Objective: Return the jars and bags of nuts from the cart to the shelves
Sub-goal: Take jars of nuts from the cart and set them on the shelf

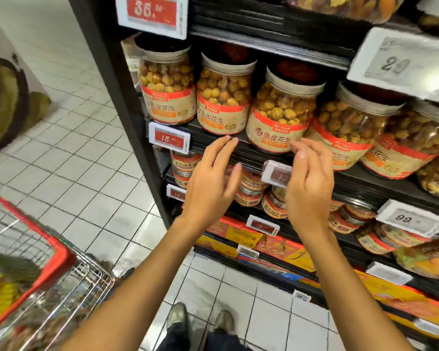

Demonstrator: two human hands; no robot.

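Fingers (222, 146) of the left hand (208, 183) are straight and spread apart, holding nothing. I read them level with the front edge of the jar shelf (254, 152). On the right hand (309, 188) the fingers (312, 148) are loosely bent and apart, and they also hold nothing. Their tips overlap the lower label of the third jar (279, 115); I cannot tell whether they touch it.

Head view, shelving:
- Four jars of coated nuts stand upright in a row on the jar shelf, close side by side: first jar (167, 84), second jar (223, 97), third jar, fourth jar (345, 127).
- The third jar stands just above the gap between the two hands.
- A red price tag (169, 138) is clipped to the shelf edge, left of the left hand.
- A smaller tag (276, 173) sits between the two hands on the next edge down.
- Round tins (251, 191) are stacked on the shelf below.

Head view, floor:
- A wire cart (66, 257) with a red rim stands at lower left, well apart from the hands. I cannot identify its blurred contents.
- Two shoes (178, 316) stand on the white tiled floor (86, 173).
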